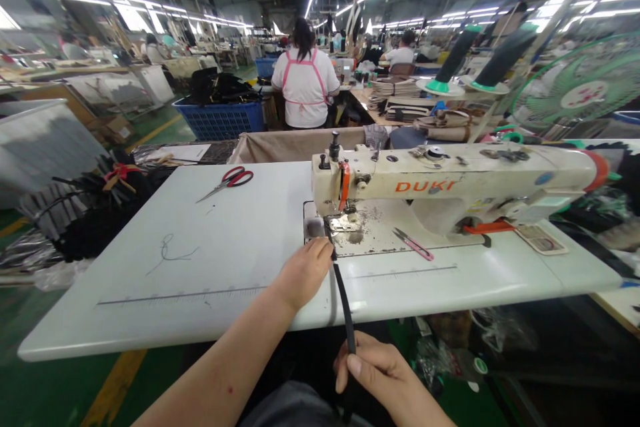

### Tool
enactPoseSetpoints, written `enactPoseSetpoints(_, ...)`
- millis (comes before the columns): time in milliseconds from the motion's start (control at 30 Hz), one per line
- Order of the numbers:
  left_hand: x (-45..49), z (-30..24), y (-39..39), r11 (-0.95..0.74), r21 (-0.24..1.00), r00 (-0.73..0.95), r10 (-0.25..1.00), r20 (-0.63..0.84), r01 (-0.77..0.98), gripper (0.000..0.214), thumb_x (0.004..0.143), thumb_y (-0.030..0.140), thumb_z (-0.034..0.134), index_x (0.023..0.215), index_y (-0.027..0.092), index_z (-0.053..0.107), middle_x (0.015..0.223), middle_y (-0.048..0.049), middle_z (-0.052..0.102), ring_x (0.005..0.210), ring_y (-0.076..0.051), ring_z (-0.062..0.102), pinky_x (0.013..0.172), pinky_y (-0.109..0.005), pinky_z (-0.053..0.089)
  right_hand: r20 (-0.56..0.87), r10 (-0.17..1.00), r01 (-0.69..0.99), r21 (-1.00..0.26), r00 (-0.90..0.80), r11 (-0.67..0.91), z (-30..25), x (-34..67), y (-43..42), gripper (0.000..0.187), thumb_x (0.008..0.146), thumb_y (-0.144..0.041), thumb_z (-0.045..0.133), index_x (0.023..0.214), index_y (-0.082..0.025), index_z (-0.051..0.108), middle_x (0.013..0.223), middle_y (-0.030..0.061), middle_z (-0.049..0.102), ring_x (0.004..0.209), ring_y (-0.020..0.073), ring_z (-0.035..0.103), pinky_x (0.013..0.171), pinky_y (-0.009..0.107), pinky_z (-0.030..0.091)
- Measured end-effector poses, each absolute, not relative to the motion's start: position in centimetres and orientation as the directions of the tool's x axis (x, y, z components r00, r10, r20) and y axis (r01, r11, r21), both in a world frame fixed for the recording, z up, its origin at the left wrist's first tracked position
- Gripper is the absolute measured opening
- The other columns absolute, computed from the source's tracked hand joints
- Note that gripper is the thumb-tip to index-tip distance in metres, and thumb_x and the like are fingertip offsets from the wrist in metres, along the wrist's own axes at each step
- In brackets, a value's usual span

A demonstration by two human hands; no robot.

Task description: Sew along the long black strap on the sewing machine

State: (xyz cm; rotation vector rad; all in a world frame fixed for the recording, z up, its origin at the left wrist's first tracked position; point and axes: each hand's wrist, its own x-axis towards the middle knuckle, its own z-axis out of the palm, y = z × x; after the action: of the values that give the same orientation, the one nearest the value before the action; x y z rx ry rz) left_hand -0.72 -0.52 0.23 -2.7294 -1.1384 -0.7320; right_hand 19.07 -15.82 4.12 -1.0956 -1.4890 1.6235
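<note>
A narrow black strap point(344, 295) runs from under the presser foot of the white sewing machine point(380, 177) down over the table's front edge. Close to the needle area, my left hand point(309, 271) lies on the strap with its fingers closed over it. Below the edge my right hand point(377, 370) pinches the strap between thumb and fingers. Pink thread snips point(415, 244) lie on the table right of the presser foot. Red-handled scissors point(231, 180) rest farther back on the left. The strap's far end is hidden under the foot.
A loose dark thread point(173, 250) and a printed ruler line point(190, 295) are on the white tabletop point(125, 320). Black strips hang in a bundle point(95, 200) at the left. Thread cones point(455, 57) and a green fan point(583, 93) stand right. A person point(305, 83) sits ahead.
</note>
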Motion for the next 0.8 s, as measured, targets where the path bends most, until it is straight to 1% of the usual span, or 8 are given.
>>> enactPoseSetpoints(100,-0.7,0.4,-0.6,-0.718,0.093,0.599,0.638,0.483,0.690,0.023,0.104,0.015,0.047,0.123,0.016,0.060,0.128,-0.0146,0.068,0.124,-0.026,0.066,0.112,-0.044,0.054,-0.167,0.891,0.076,-0.986,-0.422,-0.148,4.2,19.2,-16.0,0.051,0.099,-0.060,0.061,0.076,-0.020,0.083,0.082,0.0058,0.064,0.084,0.0221,0.063,0.082,0.036,0.045)
enactPoseSetpoints(233,-0.6,0.5,-0.7,-0.718,0.088,0.597,0.634,0.492,0.690,0.023,0.104,0.015,0.047,0.123,0.016,0.060,0.128,-0.0146,0.068,0.123,-0.026,0.067,0.112,-0.044,0.055,-0.194,0.889,0.094,-0.981,-0.414,-0.171,3.6,19.3,-16.1,0.053,0.098,-0.062,0.061,0.074,-0.019,0.081,0.081,0.0049,0.063,0.081,0.0214,0.062,0.079,0.035,0.044)
enactPoseSetpoints(400,-0.4,0.6,-0.7,-0.697,0.138,0.573,0.671,0.470,0.703,0.026,0.103,0.014,0.050,0.127,0.016,0.058,0.130,-0.0144,0.067,0.125,-0.026,0.066,0.115,-0.044,0.052,-0.204,0.902,0.099,-0.979,-0.381,-0.180,2.2,19.6,-16.2,0.057,0.097,-0.064,0.060,0.069,-0.019,0.079,0.077,0.0035,0.061,0.076,0.0196,0.060,0.077,0.034,0.042)
enactPoseSetpoints(500,-0.2,0.7,-0.6,-0.677,0.169,0.555,0.699,0.452,0.716,0.030,0.101,0.014,0.054,0.130,0.014,0.056,0.134,-0.0156,0.065,0.130,-0.028,0.063,0.117,-0.044,0.050,-0.204,0.917,0.062,-0.979,-0.342,-0.194,1.6,19.6,-16.2,0.056,0.097,-0.063,0.061,0.069,-0.019,0.079,0.077,0.0034,0.062,0.076,0.0194,0.060,0.077,0.033,0.041)
enactPoseSetpoints(600,-0.2,0.7,-0.5,-0.665,0.192,0.540,0.715,0.444,0.722,0.032,0.100,0.014,0.054,0.132,0.016,0.054,0.139,-0.0159,0.063,0.132,-0.028,0.062,0.117,-0.046,0.051,-0.198,0.919,0.041,-0.980,-0.342,-0.196,1.4,19.6,-16.2,0.053,0.098,-0.061,0.061,0.071,-0.019,0.079,0.079,0.0035,0.063,0.078,0.0196,0.061,0.079,0.033,0.042)
enactPoseSetpoints(800,-0.3,0.1,-0.5,-0.670,0.178,0.540,0.704,0.461,0.721,0.029,0.100,0.014,0.052,0.129,0.017,0.056,0.135,-0.0160,0.065,0.129,-0.028,0.065,0.114,-0.048,0.053,-0.148,0.904,0.047,-0.989,-0.401,-0.141,0.9,19.8,-16.0,0.050,0.099,-0.059,0.061,0.073,-0.019,0.078,0.081,0.0045,0.065,0.080,0.0207,0.063,0.080,0.034,0.043)
